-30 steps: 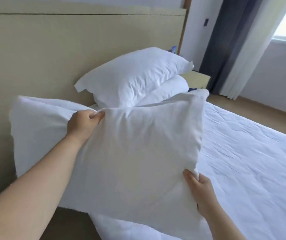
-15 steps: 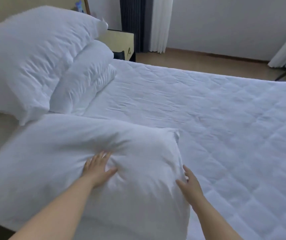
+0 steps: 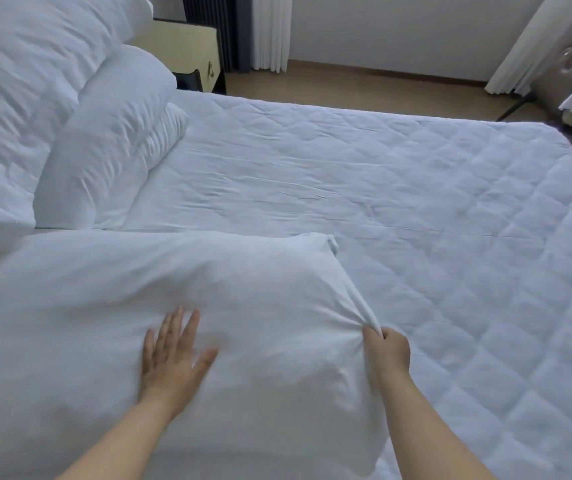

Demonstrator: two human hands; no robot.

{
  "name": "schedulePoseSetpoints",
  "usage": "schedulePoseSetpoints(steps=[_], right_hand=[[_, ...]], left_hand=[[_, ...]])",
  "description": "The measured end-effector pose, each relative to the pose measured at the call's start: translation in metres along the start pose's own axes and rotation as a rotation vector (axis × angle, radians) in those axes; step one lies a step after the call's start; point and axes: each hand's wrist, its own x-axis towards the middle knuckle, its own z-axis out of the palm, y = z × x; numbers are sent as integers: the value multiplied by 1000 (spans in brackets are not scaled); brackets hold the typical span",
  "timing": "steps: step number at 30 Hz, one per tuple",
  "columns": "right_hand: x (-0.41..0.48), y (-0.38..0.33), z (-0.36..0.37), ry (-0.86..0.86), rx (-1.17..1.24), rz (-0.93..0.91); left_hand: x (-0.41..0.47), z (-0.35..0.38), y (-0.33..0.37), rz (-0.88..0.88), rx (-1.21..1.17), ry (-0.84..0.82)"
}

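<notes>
Left hand (image 3: 170, 355) lies flat, fingers straight and spread, pressing on the near middle of the plump white cotton pillow (image 3: 225, 282); it grips nothing. That pillow rests at the head end of the white quilted bed (image 3: 433, 209), just in front of two more stacked white pillows (image 3: 69, 116) at far left. Its long axis runs left to right across the view. Right hand (image 3: 386, 351) is clenched on a bunched fold of the pillowcase at the pillow's right short end, with the cloth drawn taut up toward the far corner. So the slack to take up lies at the right end, under the right hand, while the left hand is placed to pin the body. A pull outward along the long axis looks like the move that would smooth the cover. Half a second ago the right hand was open beside that edge and the left hand's fingers dug into a dent; a second ago both hands held the pillow upright in the air.
</notes>
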Motion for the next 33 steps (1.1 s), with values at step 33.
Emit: schedulePoseSetpoints(steps=[33], right_hand=[[-82, -75, 94, -316, -751, -1060]], left_hand=[[-199, 33, -22, -825, -709, 338]])
